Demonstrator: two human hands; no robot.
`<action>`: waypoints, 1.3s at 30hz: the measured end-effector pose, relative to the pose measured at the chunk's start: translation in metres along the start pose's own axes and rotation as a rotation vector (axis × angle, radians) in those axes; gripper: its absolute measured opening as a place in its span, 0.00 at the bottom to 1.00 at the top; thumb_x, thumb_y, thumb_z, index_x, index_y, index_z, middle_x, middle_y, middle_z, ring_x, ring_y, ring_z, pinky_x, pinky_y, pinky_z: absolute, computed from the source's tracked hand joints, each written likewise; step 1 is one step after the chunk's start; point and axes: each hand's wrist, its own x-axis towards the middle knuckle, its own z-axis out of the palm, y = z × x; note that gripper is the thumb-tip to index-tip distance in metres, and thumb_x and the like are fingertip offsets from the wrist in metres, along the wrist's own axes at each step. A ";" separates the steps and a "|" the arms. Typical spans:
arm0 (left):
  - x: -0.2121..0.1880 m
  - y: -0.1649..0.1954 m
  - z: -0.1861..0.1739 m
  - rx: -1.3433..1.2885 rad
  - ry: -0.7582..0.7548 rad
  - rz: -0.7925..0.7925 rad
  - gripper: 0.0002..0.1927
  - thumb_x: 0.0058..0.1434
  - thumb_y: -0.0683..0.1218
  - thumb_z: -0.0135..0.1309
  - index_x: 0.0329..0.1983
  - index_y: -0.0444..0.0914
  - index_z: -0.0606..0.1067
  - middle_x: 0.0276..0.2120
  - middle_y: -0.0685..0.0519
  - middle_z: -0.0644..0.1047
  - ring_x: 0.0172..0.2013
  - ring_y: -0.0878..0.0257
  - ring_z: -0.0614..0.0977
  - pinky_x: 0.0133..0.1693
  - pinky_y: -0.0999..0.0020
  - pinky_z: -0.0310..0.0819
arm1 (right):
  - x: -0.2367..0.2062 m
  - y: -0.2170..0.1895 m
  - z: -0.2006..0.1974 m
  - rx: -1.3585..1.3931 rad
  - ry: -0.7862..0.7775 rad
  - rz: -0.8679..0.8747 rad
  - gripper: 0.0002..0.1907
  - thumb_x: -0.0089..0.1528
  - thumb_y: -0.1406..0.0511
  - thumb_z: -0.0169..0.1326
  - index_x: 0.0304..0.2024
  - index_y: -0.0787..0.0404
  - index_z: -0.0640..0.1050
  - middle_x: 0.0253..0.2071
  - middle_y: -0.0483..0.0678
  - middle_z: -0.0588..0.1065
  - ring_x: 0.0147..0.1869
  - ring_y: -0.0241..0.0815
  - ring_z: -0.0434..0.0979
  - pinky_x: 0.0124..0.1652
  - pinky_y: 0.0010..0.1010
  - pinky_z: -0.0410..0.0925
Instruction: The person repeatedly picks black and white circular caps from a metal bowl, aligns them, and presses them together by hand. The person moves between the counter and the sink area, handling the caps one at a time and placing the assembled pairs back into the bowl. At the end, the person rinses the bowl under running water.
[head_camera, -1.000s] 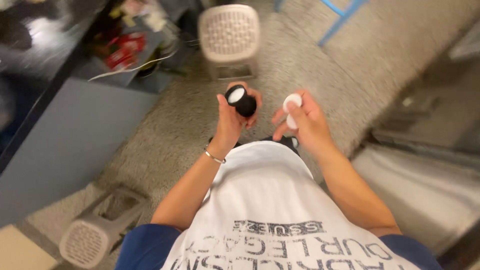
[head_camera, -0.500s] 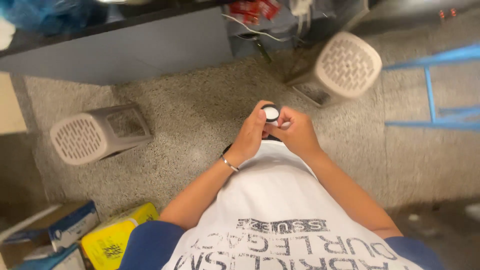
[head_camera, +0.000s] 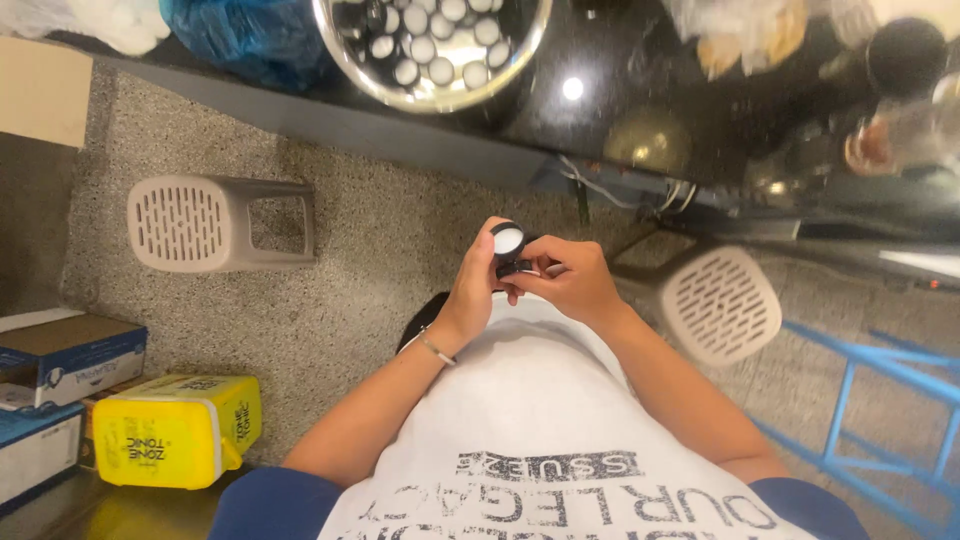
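A speckled grey floor lies below, and a dark glossy surface runs along the top of the view. In front of the white shirt, both hands meet over one small black jar with a white round top. The fingers of the left hand are wrapped around the jar from the side, it seems to keep it steady and turned up toward the eyes. The right hand grips it from the other side with thumb and fingertips low on the body, as if working on its label or base; what exactly they press I cannot tell. A thin bracelet sits on the left wrist. Further out, a beige plastic stool lies on its side to the left, and a second stool is tipped over to the right, beside a blue metal frame. On the surface stands a steel bowl holding many similar white-topped jars. At the left edge, on a low shelf, rest a yellow rectangular canister with dark print and blue-and-white cardboard boxes.
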 end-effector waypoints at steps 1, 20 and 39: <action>0.020 0.008 -0.003 0.012 0.028 -0.003 0.20 0.77 0.57 0.29 0.53 0.39 0.65 0.38 0.51 0.76 0.32 0.65 0.77 0.31 0.71 0.73 | 0.025 0.001 -0.010 -0.047 -0.002 -0.041 0.12 0.54 0.69 0.69 0.39 0.63 0.82 0.22 0.43 0.75 0.27 0.26 0.74 0.29 0.19 0.67; 0.226 0.193 -0.146 1.080 0.108 0.048 0.12 0.68 0.47 0.58 0.51 0.36 0.81 0.31 0.52 0.81 0.26 0.66 0.78 0.31 0.69 0.71 | 0.137 0.044 -0.030 0.392 0.506 0.190 0.13 0.64 0.61 0.64 0.39 0.61 0.74 0.32 0.38 0.72 0.34 0.25 0.67 0.33 0.18 0.62; 0.235 0.198 -0.113 0.913 -1.144 0.275 0.26 0.57 0.46 0.68 0.59 0.42 0.75 0.41 0.53 0.76 0.34 0.61 0.79 0.37 0.69 0.76 | 0.169 0.008 0.126 0.374 0.950 0.180 0.12 0.64 0.60 0.63 0.38 0.61 0.78 0.36 0.39 0.73 0.43 0.29 0.71 0.44 0.22 0.66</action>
